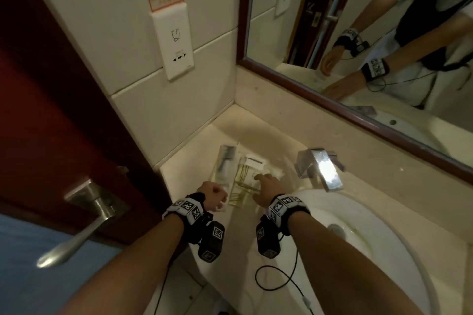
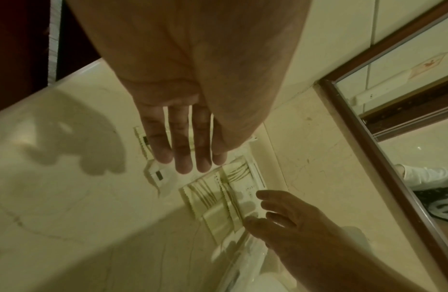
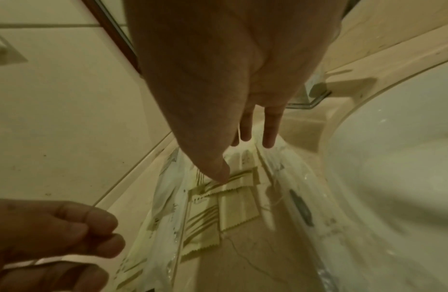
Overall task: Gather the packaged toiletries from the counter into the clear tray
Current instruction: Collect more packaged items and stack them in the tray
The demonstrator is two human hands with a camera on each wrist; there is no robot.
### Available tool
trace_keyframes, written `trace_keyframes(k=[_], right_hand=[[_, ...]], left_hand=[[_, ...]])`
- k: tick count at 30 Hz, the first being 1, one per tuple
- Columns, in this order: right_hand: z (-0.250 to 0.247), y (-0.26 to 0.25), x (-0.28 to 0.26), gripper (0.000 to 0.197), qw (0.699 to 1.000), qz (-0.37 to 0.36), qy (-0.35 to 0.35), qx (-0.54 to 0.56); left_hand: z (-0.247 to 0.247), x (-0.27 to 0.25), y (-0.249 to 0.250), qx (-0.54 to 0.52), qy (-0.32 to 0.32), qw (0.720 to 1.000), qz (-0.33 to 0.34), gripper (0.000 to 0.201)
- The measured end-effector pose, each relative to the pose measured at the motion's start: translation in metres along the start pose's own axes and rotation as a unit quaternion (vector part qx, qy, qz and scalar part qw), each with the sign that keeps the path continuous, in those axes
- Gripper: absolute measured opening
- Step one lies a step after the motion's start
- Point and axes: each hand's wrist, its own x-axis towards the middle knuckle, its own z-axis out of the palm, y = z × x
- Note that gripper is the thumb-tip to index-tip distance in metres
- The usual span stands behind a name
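Note:
A clear tray (image 3: 242, 266) lies on the beige counter (image 2: 67, 217) between the wall and the sink. In it lie several cream packets with green stripes (image 1: 244, 179) and a wrapped comb (image 1: 225, 161) on the left side. My right hand (image 1: 266, 184) reaches into the tray with straight fingers, and its thumb tip (image 3: 222, 173) touches a striped packet (image 3: 240, 207). My left hand (image 1: 213, 194) hovers at the tray's near left corner with loosely bent fingers (image 2: 182, 148) and nothing plainly in them. Two white packets (image 2: 159, 176) lie under its fingertips.
A chrome faucet (image 1: 320, 169) stands right of the tray, close to my right hand. The white basin (image 1: 371, 238) fills the right side. A mirror (image 1: 358, 33) runs along the back wall. The dark red door (image 1: 51, 110) and its lever handle (image 1: 87, 212) are on the left.

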Motion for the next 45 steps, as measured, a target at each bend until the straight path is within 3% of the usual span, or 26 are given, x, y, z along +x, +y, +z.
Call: trace_keyframes(k=[7,13,20,25,28,39,45], right_hand=[[0.016,-0.002,0.032,0.058,0.998,0.006,0.060,0.022],[0.023,0.005,0.041,0.078,0.997,0.011,0.078,-0.003],[0.002,0.003,0.037,0.027,0.994,0.022,0.102,0.033],[-0.017,0.019,0.019,0.021,0.982,0.034,0.178,0.056],[-0.030,0.035,0.009,0.022,0.977,0.048,0.194,0.076],[-0.039,0.068,-0.024,0.026,0.974,0.033,0.206,0.092],[-0.032,0.078,-0.031,0.024,0.965,0.047,0.207,0.152]], left_hand=[[-0.006,0.021,0.000,0.004,0.003,1.000,-0.009,0.015],[-0.004,0.032,-0.005,-0.009,0.008,1.000,-0.023,0.020],[-0.003,0.033,-0.003,0.004,0.015,1.000,-0.013,0.021],[0.005,0.039,0.003,0.044,0.009,0.999,-0.007,0.026],[0.019,0.044,0.012,0.123,0.005,0.992,0.020,0.013],[0.076,0.062,0.025,0.234,0.087,0.967,0.047,0.054],[0.079,0.063,0.026,0.242,0.070,0.967,0.026,0.014]])
